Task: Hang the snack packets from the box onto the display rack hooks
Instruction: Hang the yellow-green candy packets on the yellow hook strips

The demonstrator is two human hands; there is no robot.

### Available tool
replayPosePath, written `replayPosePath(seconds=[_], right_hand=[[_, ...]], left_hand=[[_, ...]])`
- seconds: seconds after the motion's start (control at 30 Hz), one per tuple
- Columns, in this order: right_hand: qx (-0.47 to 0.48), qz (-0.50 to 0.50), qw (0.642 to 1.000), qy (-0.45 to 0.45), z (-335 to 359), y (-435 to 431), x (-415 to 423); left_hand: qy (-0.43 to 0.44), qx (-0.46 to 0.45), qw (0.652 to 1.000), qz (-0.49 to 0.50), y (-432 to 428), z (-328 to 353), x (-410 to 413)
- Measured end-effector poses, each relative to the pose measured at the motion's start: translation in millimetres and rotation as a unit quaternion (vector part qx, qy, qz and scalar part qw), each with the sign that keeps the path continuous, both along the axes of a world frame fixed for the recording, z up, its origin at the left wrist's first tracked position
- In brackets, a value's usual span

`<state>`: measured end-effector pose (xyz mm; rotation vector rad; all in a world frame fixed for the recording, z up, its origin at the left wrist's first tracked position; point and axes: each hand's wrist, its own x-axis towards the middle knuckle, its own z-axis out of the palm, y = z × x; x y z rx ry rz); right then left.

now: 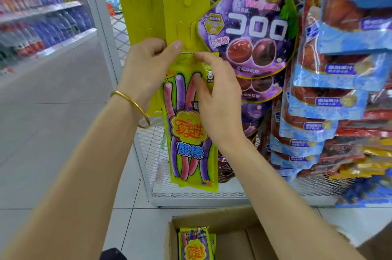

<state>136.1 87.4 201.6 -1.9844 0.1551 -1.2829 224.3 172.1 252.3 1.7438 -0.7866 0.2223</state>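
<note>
At twelve o'clock, left hand (146, 69) grips a flat yellow strip (184, 5); right hand (216, 98) pinches a glossy long packet (186, 143); cardboard box (233, 228) at six.

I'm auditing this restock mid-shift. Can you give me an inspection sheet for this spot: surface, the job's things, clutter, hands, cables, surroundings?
Surface: tiled floor; an open cardboard box stands on it.
Job's things: candy packet held up at a tab of the yellow hanging strip; more packets lie in the box.
Clutter: nothing seen.
Hands: left hand grips the strip, thumb on its front; right hand pinches the packet's top edge.
Cables: nothing seen.
Surroundings: wire mesh rack; grape gummy packets and blue-topped packets hang to the right; blurred bottle shelves at left.
</note>
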Motion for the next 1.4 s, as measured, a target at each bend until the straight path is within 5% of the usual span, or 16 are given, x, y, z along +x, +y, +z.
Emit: replayPosePath(seconds=[0.8, 1.4], right_hand=[[-0.054, -0.039, 0.998, 0.004, -3, -4, 0], [-0.034, -0.06, 0.998, 0.011, -3, 8, -2]], left_hand=[[0.212, -0.077, 0.963, -0.149, 1, -5, -7], [0.244, -0.081, 0.958, -0.126, -2, -3, -3]])
